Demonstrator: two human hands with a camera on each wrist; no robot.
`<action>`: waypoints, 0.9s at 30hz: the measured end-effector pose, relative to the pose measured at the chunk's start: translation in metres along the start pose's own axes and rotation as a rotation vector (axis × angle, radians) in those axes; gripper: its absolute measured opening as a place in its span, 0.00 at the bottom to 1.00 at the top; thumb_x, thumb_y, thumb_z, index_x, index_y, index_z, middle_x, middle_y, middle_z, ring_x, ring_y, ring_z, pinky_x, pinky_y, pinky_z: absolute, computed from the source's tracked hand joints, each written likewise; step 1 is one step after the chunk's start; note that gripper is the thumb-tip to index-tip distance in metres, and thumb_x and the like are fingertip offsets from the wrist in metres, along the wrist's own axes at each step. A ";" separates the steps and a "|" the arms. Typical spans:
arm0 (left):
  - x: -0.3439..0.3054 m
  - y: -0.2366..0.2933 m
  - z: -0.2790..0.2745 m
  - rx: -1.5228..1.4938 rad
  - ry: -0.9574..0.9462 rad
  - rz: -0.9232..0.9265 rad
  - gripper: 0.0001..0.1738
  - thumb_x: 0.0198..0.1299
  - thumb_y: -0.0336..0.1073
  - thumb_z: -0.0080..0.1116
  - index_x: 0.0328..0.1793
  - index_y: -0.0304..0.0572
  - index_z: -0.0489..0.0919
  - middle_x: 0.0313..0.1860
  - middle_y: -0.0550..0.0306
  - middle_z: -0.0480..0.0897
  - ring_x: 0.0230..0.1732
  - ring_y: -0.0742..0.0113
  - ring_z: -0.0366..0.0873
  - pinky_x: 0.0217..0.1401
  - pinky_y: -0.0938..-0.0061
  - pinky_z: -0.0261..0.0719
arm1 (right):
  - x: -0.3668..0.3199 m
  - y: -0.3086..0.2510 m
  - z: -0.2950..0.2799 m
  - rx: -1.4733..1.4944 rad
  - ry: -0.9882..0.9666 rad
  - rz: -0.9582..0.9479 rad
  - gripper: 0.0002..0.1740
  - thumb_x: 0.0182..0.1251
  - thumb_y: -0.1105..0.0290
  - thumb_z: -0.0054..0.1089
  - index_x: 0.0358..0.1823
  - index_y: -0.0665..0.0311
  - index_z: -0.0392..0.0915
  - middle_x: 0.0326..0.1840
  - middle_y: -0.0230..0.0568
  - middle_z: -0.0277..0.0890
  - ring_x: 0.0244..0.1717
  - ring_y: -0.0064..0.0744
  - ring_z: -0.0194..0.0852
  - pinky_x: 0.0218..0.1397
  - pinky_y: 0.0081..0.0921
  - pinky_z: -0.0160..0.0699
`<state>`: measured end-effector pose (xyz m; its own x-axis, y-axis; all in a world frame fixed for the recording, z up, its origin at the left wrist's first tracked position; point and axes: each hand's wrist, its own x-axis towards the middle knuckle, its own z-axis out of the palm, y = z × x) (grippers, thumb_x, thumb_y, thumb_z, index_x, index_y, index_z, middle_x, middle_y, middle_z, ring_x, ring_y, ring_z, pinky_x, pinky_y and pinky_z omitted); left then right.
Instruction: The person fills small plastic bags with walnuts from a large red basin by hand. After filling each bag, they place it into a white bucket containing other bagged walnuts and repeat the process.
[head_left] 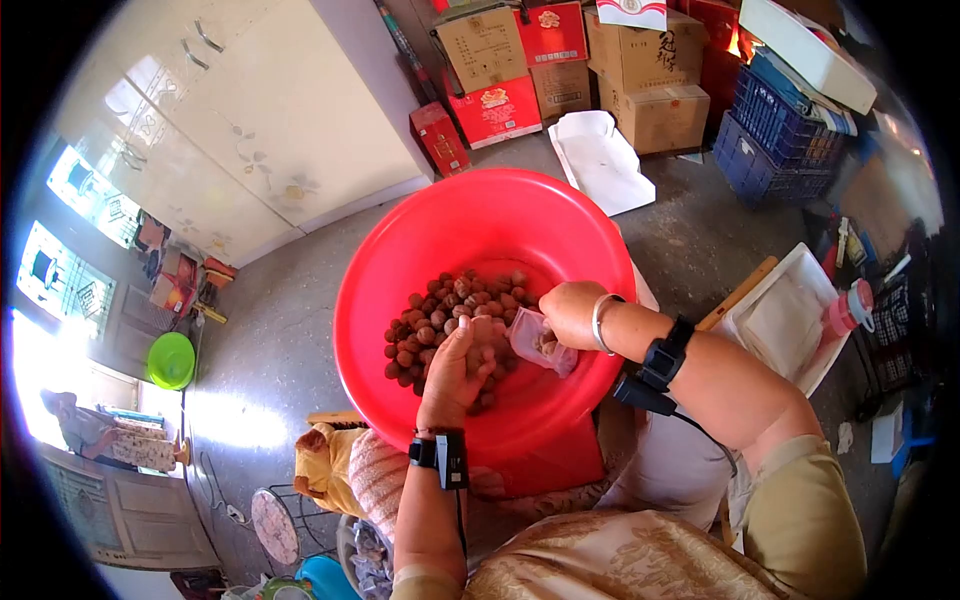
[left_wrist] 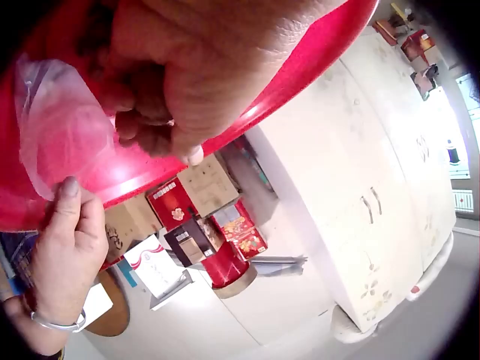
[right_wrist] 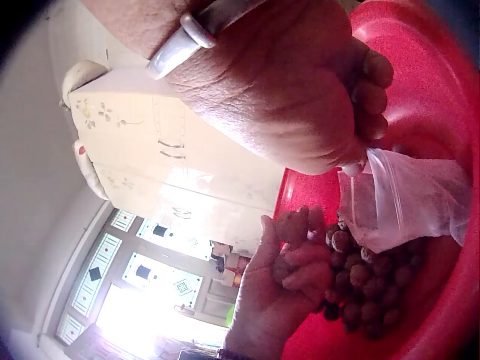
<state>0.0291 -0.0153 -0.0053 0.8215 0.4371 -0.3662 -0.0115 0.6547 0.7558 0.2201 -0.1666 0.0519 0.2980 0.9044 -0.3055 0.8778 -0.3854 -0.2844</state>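
A heap of brown walnuts lies in a large red basin. Over the heap my left hand is palm up, its fingers curled round a few walnuts. My right hand pinches the rim of a thin clear plastic bag between thumb and fingers. The bag hangs inside the basin at the right of the heap, its mouth turned towards the left hand. Something small and brown shows through its side in the head view. In the left wrist view the bag looks mostly see-through.
Cardboard boxes and red cartons are stacked behind the basin, with a white foam tray on the floor before them. Blue crates stand at the back right. A white tray with a pink-lidded bottle is at the right.
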 end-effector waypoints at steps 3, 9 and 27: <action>0.000 0.002 -0.002 -0.021 0.011 0.016 0.28 0.79 0.59 0.49 0.63 0.42 0.80 0.45 0.58 0.84 0.33 0.75 0.73 0.28 0.83 0.68 | 0.000 0.001 0.002 -0.013 0.035 -0.011 0.13 0.60 0.69 0.70 0.43 0.69 0.89 0.45 0.60 0.87 0.49 0.57 0.89 0.52 0.47 0.86; -0.005 0.005 0.004 -0.005 0.021 0.023 0.28 0.80 0.59 0.47 0.63 0.42 0.80 0.36 0.65 0.78 0.31 0.75 0.72 0.27 0.81 0.68 | 0.003 0.003 0.006 -0.052 0.054 -0.066 0.13 0.72 0.62 0.60 0.40 0.65 0.86 0.40 0.55 0.86 0.47 0.58 0.86 0.50 0.50 0.83; -0.013 -0.001 0.021 0.224 -0.105 0.106 0.22 0.80 0.46 0.51 0.68 0.38 0.77 0.48 0.61 0.82 0.43 0.73 0.77 0.45 0.77 0.74 | -0.001 -0.005 -0.005 0.001 0.034 -0.017 0.13 0.64 0.65 0.67 0.44 0.66 0.89 0.46 0.59 0.87 0.51 0.56 0.88 0.54 0.46 0.86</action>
<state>0.0311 -0.0349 0.0099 0.8774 0.4217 -0.2290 0.0162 0.4508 0.8925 0.2169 -0.1647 0.0578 0.2959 0.9165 -0.2693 0.8825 -0.3702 -0.2901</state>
